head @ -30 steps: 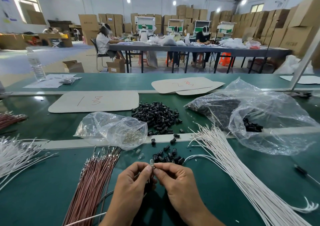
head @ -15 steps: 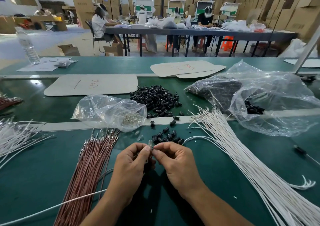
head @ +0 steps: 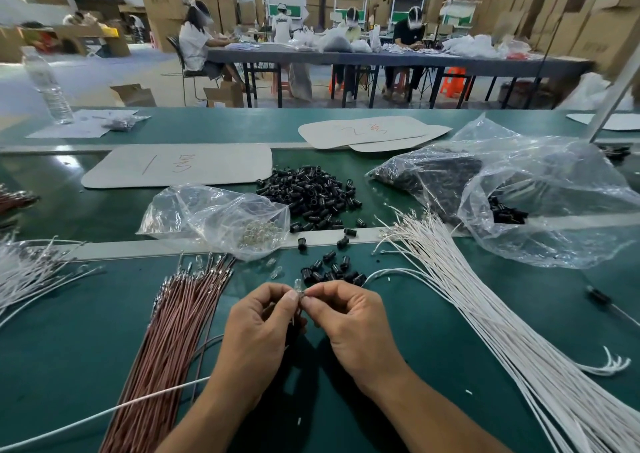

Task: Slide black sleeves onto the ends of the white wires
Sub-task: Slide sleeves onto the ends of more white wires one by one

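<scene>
Curled fingertips of the left hand (head: 258, 328) and right hand (head: 349, 324) meet, pinching a small clear bulb (head: 297, 283). Loose black sleeves (head: 332, 271) lie just beyond the bulb, white wires (head: 485, 314) to its right, brown wires (head: 180, 331) to its left.

The desk (head: 86, 331) is covered in smooth green sheeting, and a soft sheen is caught where light falls. The black sleeves (head: 311, 192) are seen as glossy moulded plastic. The white wires (head: 485, 307) are clad in smooth matt insulation; the brown wires (head: 180, 321) are tipped with bright metal. The small bag (head: 194, 210) and the large bag (head: 554, 210) are made of thin clear plastic film, crinkled and shiny. The cardboard sheet (head: 180, 165) is matt. The small bulb (head: 297, 283) is seen as clear and glassy.
</scene>
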Available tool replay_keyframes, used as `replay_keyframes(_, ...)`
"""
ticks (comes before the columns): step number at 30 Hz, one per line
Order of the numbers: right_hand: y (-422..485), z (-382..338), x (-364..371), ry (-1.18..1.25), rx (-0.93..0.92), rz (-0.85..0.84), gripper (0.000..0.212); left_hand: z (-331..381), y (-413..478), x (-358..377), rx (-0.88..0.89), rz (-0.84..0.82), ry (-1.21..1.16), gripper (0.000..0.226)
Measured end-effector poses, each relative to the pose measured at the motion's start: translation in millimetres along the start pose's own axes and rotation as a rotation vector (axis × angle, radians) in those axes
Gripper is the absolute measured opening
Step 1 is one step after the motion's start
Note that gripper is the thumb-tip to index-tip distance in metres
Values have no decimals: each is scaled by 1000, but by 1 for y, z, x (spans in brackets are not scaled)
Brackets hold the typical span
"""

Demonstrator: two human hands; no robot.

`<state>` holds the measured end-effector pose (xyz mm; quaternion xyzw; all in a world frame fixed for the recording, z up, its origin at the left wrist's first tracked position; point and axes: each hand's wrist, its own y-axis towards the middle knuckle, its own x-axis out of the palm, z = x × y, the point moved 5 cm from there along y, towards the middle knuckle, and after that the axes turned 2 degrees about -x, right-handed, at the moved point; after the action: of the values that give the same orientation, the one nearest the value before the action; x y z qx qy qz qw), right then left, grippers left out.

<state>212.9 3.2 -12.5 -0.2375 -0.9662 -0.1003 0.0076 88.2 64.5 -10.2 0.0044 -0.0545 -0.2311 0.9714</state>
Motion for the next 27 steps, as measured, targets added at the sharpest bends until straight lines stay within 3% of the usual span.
replay_keyframes(27, 1, 1, -1, 27, 27, 14, 3, -5, 3, 0, 64, -5, 58, 14)
